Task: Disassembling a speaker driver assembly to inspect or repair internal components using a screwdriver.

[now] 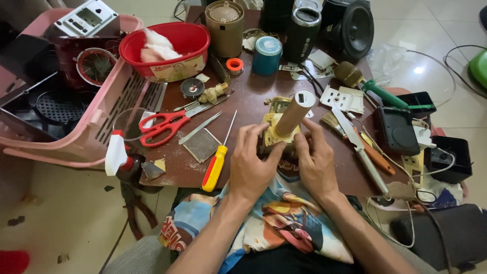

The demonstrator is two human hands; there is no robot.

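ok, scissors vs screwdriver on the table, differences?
The scissors have red loop handles and lie roughly across the table; the screwdriver has a yellow-and-red straight handle and points away from the person. The scissors are farther from the left hand; the screwdriver is beside it. Both lie flat, untouched.

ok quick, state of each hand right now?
Left hand: closed on the yellowed plastic device with the tan cylinder.
Right hand: closed on the same device, from its right side.
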